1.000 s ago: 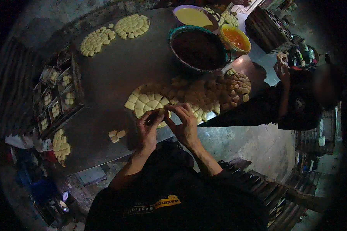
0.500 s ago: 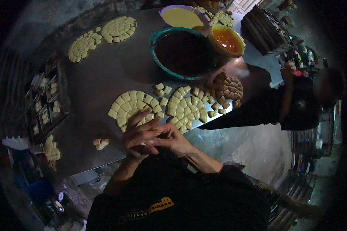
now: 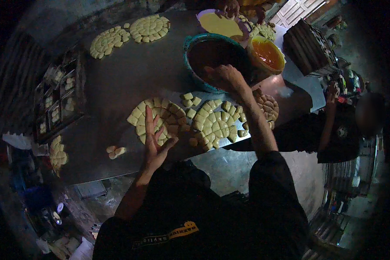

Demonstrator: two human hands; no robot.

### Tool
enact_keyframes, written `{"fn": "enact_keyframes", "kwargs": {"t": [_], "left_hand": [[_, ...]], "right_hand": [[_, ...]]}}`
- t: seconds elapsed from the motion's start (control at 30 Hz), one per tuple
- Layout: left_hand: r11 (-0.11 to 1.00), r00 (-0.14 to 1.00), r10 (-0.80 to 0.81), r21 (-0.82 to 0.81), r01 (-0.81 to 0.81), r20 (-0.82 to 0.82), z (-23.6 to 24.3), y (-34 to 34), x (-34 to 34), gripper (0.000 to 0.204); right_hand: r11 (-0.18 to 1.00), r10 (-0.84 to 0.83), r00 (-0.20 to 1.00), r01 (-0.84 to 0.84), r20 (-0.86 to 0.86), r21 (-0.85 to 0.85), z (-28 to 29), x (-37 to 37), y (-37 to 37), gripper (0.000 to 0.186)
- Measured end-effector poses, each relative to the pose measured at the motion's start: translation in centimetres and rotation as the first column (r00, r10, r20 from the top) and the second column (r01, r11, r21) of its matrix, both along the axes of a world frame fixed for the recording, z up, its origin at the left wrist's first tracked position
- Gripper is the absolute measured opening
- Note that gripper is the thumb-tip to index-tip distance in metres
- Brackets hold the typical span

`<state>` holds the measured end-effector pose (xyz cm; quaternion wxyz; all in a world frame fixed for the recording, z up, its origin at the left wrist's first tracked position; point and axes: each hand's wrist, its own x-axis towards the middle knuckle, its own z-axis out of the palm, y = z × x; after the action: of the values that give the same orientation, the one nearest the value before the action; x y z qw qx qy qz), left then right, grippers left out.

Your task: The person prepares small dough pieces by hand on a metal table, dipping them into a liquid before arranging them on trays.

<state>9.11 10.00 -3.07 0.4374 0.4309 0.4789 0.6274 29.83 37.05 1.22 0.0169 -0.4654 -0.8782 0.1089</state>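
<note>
My left hand (image 3: 154, 141) is open, its fingers stretched over a round of pale dough (image 3: 138, 113) cut into many small pieces. No held thing shows in it. My right hand (image 3: 229, 79) reaches over the rim of a teal tub (image 3: 187, 58) of dark filling (image 3: 203, 51). Its fingertips dip into the shadow there, so their grip is hidden. Right of my left hand lies a second cut dough round (image 3: 212, 123), with loose dough pieces (image 3: 188, 99) between the two. A few small dough lumps (image 3: 115, 151) sit on the table to the left.
Behind the tub stand a purple basin (image 3: 219, 25) of yellow mix and a yellow bucket (image 3: 268, 54) with orange contents. Brown dough (image 3: 268, 106) lies right of my forearm. Compartmented trays (image 3: 58, 97) stand at left. Another person (image 3: 342, 130) is at right; other hands (image 3: 231, 8) work beyond.
My hands were together over the near dough round. They have parted: the right has moved up and right into the teal tub, while the left has spread its fingers over the dough.
</note>
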Motion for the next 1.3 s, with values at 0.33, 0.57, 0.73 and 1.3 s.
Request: {"fn": "enact_keyframes", "kwargs": {"t": [0.33, 0.57, 0.73, 1.3], "left_hand": [[0.991, 0.988, 0.097, -0.099, -0.086, 0.119, -1.0, -3.9, -4.0, 0.099], [0.999, 0.975, -0.012, -0.037, 0.021, 0.220, -1.6, -5.7, -6.0, 0.072], [0.971, 0.932, -0.151, -0.129, 0.203, 0.329, -1.1, -6.0, -8.1, 0.047], [0.958, 0.957, 0.265, -0.077, -0.275, -0.121, -1.3, -8.7, -12.3, 0.028]], "right_hand": [[0.949, 0.295, 0.907, -0.315, 0.301, 0.022, -2.1, 0.3, 1.9, 0.041], [0.922, 0.344, 0.886, -0.382, 0.311, 0.068, -3.5, 0.5, 2.2, 0.042], [0.959, 0.178, 0.975, -0.201, -0.132, -0.198, -2.3, -4.7, -2.1, 0.041], [0.895, 0.445, 0.798, -0.390, -0.407, 0.216, -1.2, -21.8, -24.6, 0.040]]}}
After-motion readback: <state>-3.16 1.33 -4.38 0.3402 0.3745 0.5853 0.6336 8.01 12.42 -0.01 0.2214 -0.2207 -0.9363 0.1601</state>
